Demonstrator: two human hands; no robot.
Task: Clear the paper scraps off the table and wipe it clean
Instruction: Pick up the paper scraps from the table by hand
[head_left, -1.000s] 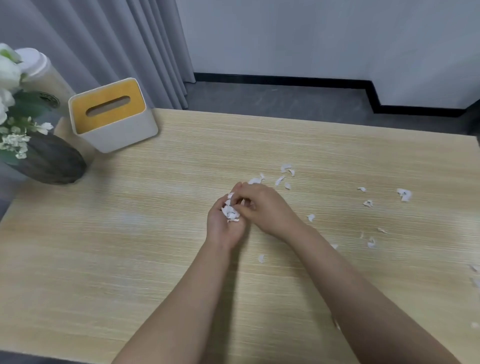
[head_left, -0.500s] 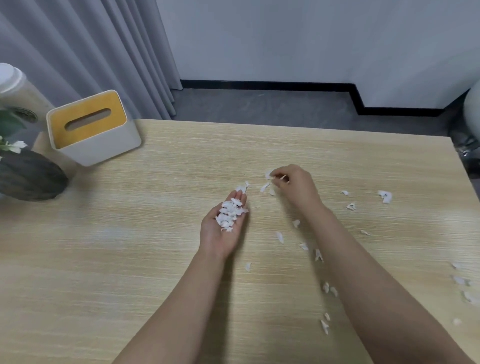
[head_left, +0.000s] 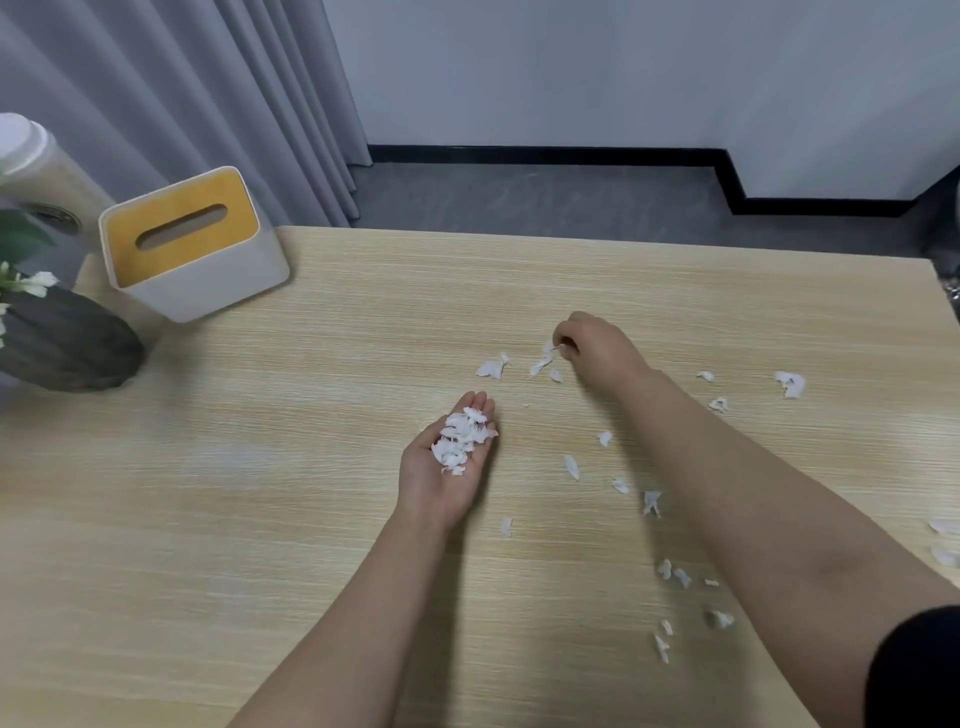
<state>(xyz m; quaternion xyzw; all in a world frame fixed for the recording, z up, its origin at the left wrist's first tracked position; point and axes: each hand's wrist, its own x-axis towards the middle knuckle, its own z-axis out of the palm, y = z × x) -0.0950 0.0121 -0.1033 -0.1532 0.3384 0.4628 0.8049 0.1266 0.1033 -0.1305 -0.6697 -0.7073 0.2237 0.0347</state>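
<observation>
The left hand lies palm-up and spread, cradling a heap of paper scraps. At 1 o'clock, the right hand has its grip pinching a scrap off the desk. Featherlight and flimsy, the scraps probably need edge pinches.

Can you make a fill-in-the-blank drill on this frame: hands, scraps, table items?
1. The left hand lies palm up and holds a pile of white paper ____.
2. The right hand pinches one scrap off the ____.
3. The tissue box has a ____ top with a slot.
4. Most loose scraps lie on the person's ____ side of the table.

Missing words: scraps; table; yellow; right
</observation>
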